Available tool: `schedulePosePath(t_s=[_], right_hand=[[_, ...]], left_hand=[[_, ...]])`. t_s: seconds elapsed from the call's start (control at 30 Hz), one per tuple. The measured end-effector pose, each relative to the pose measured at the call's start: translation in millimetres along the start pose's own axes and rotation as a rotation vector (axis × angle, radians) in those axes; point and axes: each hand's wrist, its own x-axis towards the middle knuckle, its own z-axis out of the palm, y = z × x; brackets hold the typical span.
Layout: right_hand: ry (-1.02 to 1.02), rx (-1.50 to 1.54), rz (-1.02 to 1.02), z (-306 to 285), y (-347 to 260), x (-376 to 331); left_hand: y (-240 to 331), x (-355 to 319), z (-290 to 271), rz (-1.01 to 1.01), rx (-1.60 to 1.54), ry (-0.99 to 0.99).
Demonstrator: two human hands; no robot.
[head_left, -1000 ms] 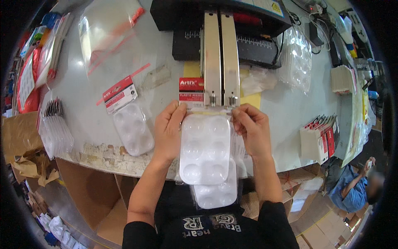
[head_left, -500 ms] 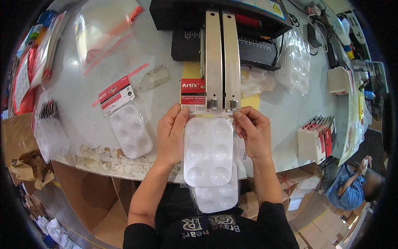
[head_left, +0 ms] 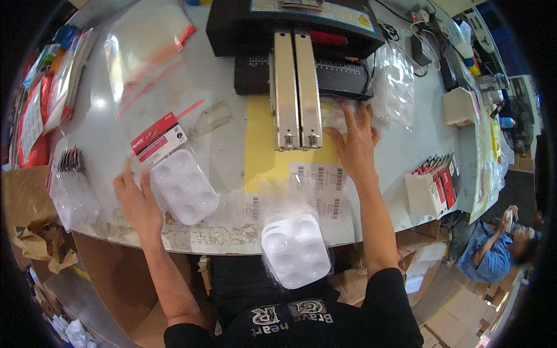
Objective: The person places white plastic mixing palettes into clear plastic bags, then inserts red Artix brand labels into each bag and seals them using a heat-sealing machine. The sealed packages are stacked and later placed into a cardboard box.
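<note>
While my open right hand (head_left: pixel 357 145) sits apart, a white six-well plastic palette (head_left: pixel 185 187) slants away-left beside my nearer, open left hand (head_left: pixel 139 204).

Left forearm (head_left: pixel 174 281) is slanting outward; left grip (head_left: pixel 139 203) is curving loosely, thumb (head_left: pixel 146 184) standing apart, fingers (head_left: pixel 123 187) looking blurred. Right forearm (head_left: pixel 380 226) is lying farther forward; right grip (head_left: pixel 358 143) is showing spread fingers, thumb pointing inward.
</note>
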Motion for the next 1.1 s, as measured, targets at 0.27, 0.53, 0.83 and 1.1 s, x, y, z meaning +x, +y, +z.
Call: schedulePosePath(t_s=[0.27,0.53,0.83,1.1], right_hand=[[0.154,0.243,0.127,-8.2,15.3,-19.8],[0.177,0.26,0.241,-31.1,7.3,-6.7],[0.031,0.474,0.101,-58.4,20.8,-2.4],[0.03,0.004,0.341,-193.5,158.2,-42.1]], left_hand=[[62.7,-92.7,-27.8,0.095,-0.413,-0.583],[80.7,-107.0,-24.2,-0.051,-0.513,-0.7],[93.6,-117.6,-24.4,-0.017,-0.876,-0.541],[100.9,-106.0,-29.0,-0.227,-1.143,-0.69]])
